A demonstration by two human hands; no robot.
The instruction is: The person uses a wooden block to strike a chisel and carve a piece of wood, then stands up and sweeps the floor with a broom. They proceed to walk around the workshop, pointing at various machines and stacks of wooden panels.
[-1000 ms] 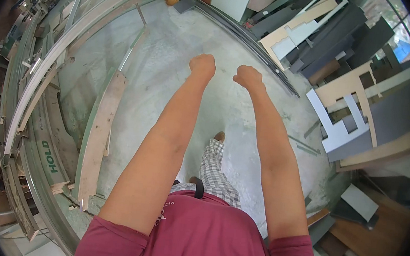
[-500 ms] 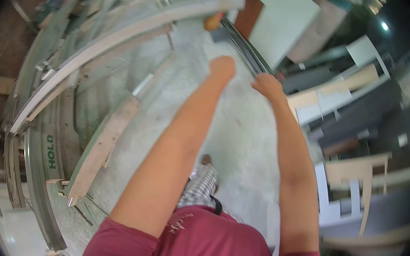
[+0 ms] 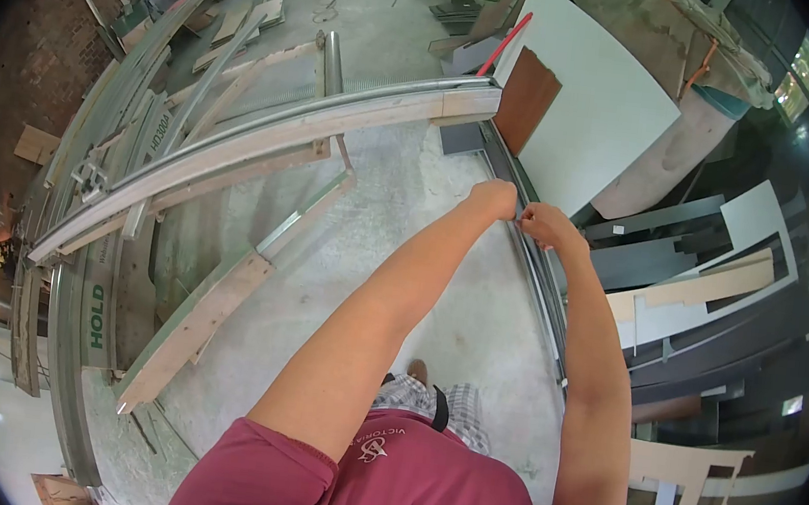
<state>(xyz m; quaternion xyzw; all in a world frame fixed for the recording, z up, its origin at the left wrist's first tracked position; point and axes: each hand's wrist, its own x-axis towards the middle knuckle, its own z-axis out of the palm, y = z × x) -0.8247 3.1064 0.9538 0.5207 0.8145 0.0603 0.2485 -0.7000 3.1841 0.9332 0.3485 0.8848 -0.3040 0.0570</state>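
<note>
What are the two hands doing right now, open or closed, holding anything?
Left hand: closed in a fist, nothing visible in it.
Right hand: fingers curled and pinched; whether they grip anything cannot be told.

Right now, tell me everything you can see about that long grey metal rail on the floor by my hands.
The grey metal rail is a long, thin, dark strip with parallel ridges, lying on the pale concrete floor along the edge of stacked boards. It runs from near the brown panel down towards the lower right. The left hand and right hand are closed just above its upper stretch; whether they touch it is unclear.
</note>
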